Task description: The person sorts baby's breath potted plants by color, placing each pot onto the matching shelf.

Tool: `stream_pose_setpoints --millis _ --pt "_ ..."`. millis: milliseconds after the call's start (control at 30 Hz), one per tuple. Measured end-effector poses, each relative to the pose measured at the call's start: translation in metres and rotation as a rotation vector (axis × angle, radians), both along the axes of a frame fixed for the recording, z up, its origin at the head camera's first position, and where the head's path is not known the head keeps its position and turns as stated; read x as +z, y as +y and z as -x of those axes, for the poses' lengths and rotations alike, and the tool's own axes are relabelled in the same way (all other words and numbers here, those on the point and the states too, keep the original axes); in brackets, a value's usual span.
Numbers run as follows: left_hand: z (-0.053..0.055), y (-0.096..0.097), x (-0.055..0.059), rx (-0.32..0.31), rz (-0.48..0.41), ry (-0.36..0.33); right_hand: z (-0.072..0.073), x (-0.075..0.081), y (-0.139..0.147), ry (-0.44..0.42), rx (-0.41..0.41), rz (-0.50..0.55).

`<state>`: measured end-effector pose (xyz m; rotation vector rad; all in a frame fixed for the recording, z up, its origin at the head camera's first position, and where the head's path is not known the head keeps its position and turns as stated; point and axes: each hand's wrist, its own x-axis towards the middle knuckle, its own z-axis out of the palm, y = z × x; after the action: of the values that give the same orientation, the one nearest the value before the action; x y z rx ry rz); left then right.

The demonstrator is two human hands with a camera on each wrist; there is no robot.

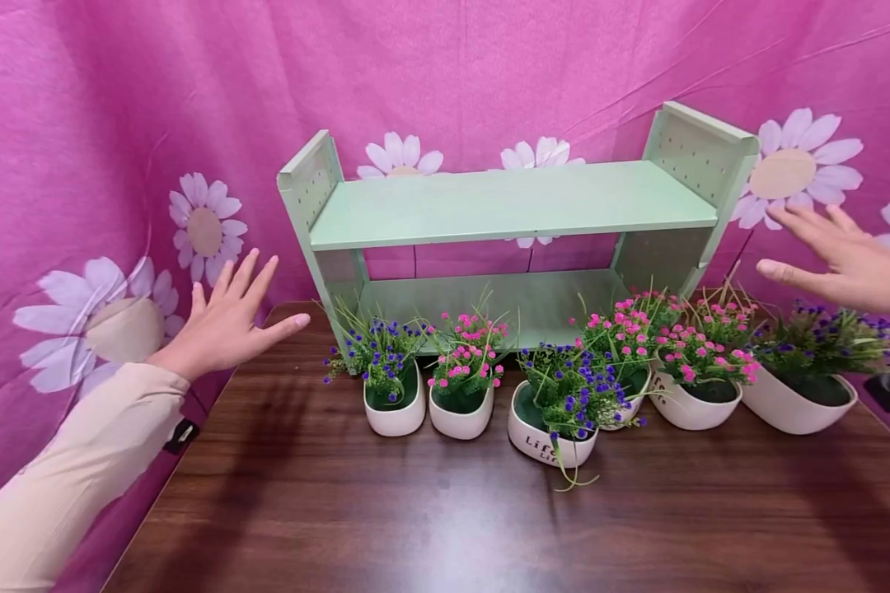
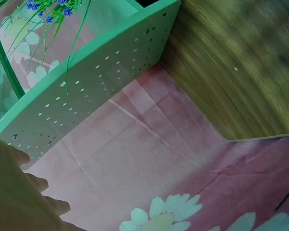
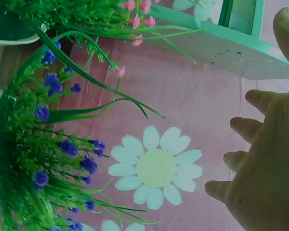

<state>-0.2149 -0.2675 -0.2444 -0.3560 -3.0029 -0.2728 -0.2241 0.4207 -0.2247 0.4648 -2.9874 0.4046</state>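
Pink cloth (image 1: 445, 66) behind, patterned with white daisies (image 1: 782, 173). Dark brown counter (image 1: 326, 527) below. On it stands a pale green two-tier shelf (image 1: 512, 202), upright. Six white pots (image 1: 395, 422) form an uneven row along its front and past its right end. Left grip (image 1: 230, 323) is released, fingers spread, near the shelf's left end; right grip (image 1: 853, 255) likewise, near the rightmost pot. Pink blooms (image 1: 629, 324) and blue-violet blooms (image 1: 582, 402) fill the pots.

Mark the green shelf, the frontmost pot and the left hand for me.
Green shelf (image 1: 515, 204), head view: upper board.
Frontmost pot (image 1: 536, 441), head view: lettered white wall.
Left hand (image 1: 226, 326), head view: back of the hand.
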Motion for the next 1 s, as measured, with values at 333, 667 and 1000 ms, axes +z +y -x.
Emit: stream_pose_setpoints --millis 333,667,1000 --pt "0.010 0.005 -0.008 -0.004 -0.230 0.053 -0.021 -0.019 -0.011 0.028 0.027 0.143" --pt "0.031 0.013 -0.015 -0.033 -0.501 0.173 -0.054 -0.049 -0.028 0.047 0.025 0.220" --pt "0.053 0.030 -0.023 -0.038 -0.640 0.231 -0.081 -0.085 -0.034 0.127 -0.083 0.329"
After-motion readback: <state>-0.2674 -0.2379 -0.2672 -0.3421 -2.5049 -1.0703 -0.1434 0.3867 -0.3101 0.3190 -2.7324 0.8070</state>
